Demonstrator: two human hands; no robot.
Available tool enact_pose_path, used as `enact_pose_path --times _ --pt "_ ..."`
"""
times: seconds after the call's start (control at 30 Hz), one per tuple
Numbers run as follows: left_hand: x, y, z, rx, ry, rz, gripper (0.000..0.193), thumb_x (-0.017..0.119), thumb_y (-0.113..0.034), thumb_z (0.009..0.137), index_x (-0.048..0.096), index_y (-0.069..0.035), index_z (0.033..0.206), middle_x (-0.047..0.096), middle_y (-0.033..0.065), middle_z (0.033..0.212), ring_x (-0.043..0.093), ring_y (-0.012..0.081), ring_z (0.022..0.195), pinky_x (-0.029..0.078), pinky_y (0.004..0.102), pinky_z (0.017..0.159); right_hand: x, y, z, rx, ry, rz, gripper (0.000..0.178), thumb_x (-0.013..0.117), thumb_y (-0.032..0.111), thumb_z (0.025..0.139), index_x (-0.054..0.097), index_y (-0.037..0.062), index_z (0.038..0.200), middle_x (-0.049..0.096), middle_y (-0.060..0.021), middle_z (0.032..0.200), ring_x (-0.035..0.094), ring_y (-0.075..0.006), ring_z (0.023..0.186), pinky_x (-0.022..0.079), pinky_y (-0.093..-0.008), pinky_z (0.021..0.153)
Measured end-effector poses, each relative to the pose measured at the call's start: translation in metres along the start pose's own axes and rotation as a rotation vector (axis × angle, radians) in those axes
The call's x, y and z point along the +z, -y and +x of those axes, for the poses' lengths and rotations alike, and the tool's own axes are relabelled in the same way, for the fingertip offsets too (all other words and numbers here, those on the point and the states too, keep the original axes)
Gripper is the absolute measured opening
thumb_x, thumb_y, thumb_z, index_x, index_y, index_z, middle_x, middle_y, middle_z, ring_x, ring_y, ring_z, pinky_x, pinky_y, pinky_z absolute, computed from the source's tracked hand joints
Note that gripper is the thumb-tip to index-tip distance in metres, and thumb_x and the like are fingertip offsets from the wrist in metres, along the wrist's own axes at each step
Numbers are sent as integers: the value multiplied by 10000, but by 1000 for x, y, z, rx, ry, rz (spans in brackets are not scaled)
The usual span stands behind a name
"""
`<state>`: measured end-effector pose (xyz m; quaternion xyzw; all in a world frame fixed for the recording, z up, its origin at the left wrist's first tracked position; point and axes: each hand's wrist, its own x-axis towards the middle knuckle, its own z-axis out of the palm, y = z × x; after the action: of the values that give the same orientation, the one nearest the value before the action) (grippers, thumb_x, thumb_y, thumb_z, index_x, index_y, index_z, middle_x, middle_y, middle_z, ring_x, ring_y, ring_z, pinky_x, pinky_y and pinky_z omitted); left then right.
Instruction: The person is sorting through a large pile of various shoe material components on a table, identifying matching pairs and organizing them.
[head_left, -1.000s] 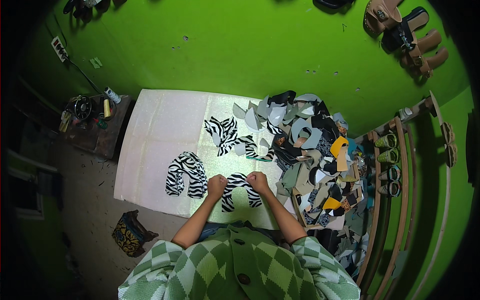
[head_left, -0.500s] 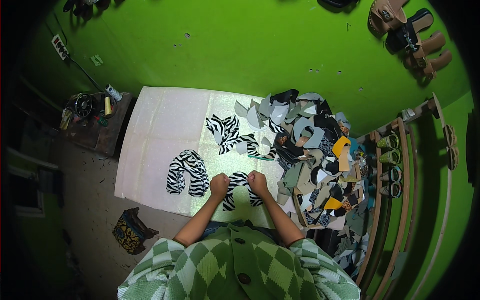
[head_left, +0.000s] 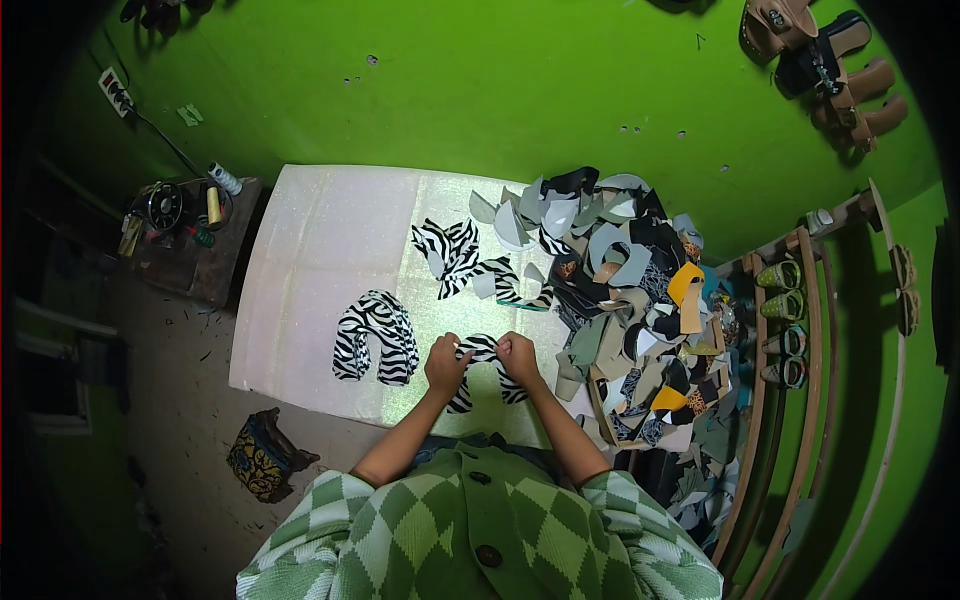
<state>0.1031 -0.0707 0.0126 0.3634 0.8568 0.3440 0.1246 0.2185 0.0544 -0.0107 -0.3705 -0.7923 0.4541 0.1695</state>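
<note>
A U-shaped zebra-striped piece (head_left: 483, 372) lies on the white table (head_left: 320, 250) just in front of me. My left hand (head_left: 445, 366) grips its left side and my right hand (head_left: 520, 358) grips its right side, both with fingers closed on the top edge. A stack of similar zebra-striped pieces (head_left: 376, 338) sits to the left of my hands. More zebra-striped pieces (head_left: 450, 252) lie further back, near the middle of the table.
A big heap of grey, black and orange cut pieces (head_left: 630, 300) covers the table's right end. Curved wooden racks with shoes (head_left: 785, 320) stand at the right. A dark side table with thread spools (head_left: 190, 225) is at the left, a patterned bag (head_left: 260, 455) on the floor.
Both hands stay on the zebra-striped piece and shift only slightly; the piece keeps its place on the table.
</note>
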Motion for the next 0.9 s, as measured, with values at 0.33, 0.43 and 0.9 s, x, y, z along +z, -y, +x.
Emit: enact_pose_path --times 0.33,0.43,0.9 --pt "3 1 5 -58 19 20 404 780 -238 589 485 -69 807 510 89 732 531 274 706 424 359 596 -5 -5 -2 102 -23 161 113 695 33 695 597 -7 735 581 -36 614 514 -64 546 442 -216 526" --pt "4 5 3 7 -37 11 412 788 -234 571 483 -69 794 500 78 712 523 261 685 422 343 584 -5 -2 -1 82 -36 155 97 676 35 707 605 -6 757 571 -27 603 503 -62 545 433 -217 529" --pt "-12 4 -15 199 42 -47 375 713 -96 646 525 -62 969 512 87 905 496 274 864 415 349 731 -11 -5 6 44 39 -23 92 598 58 742 629 -19 783 594 -76 607 550 -117 546 448 -251 547"
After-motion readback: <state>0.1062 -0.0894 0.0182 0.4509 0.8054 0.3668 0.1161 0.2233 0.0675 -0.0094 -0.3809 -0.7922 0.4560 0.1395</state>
